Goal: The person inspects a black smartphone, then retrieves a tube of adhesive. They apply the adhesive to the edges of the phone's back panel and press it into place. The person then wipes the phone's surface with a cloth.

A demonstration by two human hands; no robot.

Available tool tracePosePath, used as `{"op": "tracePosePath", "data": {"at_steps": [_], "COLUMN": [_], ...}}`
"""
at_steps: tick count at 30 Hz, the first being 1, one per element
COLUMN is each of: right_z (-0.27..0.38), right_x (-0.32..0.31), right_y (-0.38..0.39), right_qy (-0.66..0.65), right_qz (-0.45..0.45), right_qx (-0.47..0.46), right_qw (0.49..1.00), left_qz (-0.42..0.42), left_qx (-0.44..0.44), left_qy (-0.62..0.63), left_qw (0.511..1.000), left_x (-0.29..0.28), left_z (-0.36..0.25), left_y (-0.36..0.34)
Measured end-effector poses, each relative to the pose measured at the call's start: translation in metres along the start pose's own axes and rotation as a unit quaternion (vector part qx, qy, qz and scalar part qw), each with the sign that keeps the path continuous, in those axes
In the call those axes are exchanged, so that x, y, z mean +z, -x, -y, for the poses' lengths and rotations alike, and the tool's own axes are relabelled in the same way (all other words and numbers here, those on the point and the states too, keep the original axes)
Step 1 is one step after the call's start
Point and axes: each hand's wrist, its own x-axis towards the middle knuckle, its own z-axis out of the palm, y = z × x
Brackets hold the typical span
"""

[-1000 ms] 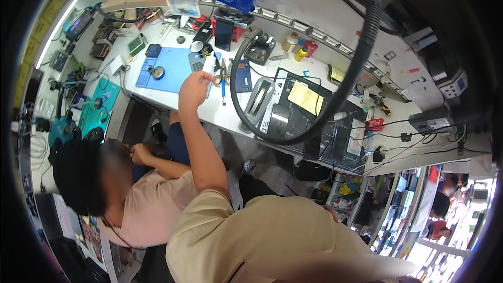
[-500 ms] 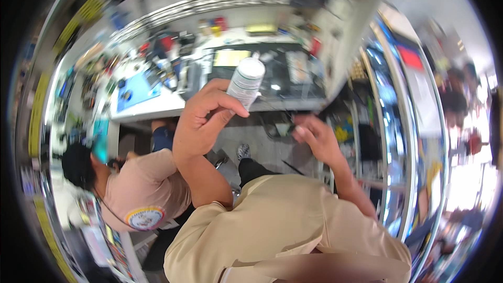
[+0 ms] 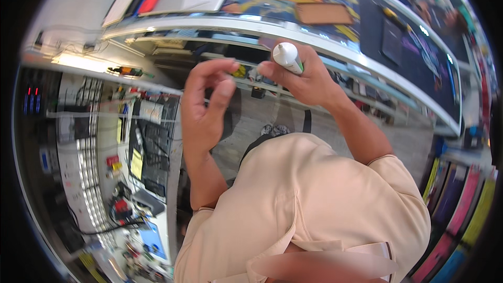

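A white bottle point(image 3: 286, 57) with a small nozzle tip and a touch of green on its side stands out of my right hand point(image 3: 313, 76), whose fingers and thumb are wrapped round it. Its nozzle end faces up toward me; the lower part is hidden by the hand. To the left, my left hand point(image 3: 203, 99) is raised with nothing in it, its fingers loosely bent and apart from the thumb. A gap separates it from the bottle.
Ahead runs a glass-topped counter point(image 3: 251, 27) with a brown rectangular case point(image 3: 324, 13) and a dark mat point(image 3: 385, 47). At left is a workbench point(image 3: 170, 178) with tools and a blue mat point(image 3: 152, 240). Colourful upright packages point(image 3: 455, 199) stand at right.
The bottle has passed from my left hand to my right. My view and body have turned right, from the workbench toward the glass counter. The co-worker has dropped out of view.
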Motion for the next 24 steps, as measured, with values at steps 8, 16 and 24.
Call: {"op": "tracePosePath", "data": {"at_steps": [8, 16, 24], "right_z": [0.001, 0.004, 0.0], "right_x": [-0.02, -0.052, -0.146], "right_y": [0.059, 0.104, 0.128], "right_qy": [0.105, 0.14, 0.266], "right_qz": [-0.182, -0.284, -0.305], "right_qx": [0.038, 0.125, 0.11], "right_qw": [0.977, 0.94, 0.908], "left_qz": [0.191, 0.294, 0.239], "left_qx": [0.108, 0.058, 0.109], "left_qy": [0.024, 0.143, 0.164], "left_qw": [0.975, 0.943, 0.951], "left_x": [0.102, 0.16, 0.238], "left_z": [0.0, -0.004, 0.002], "left_y": [-0.047, -0.056, -0.084]}}
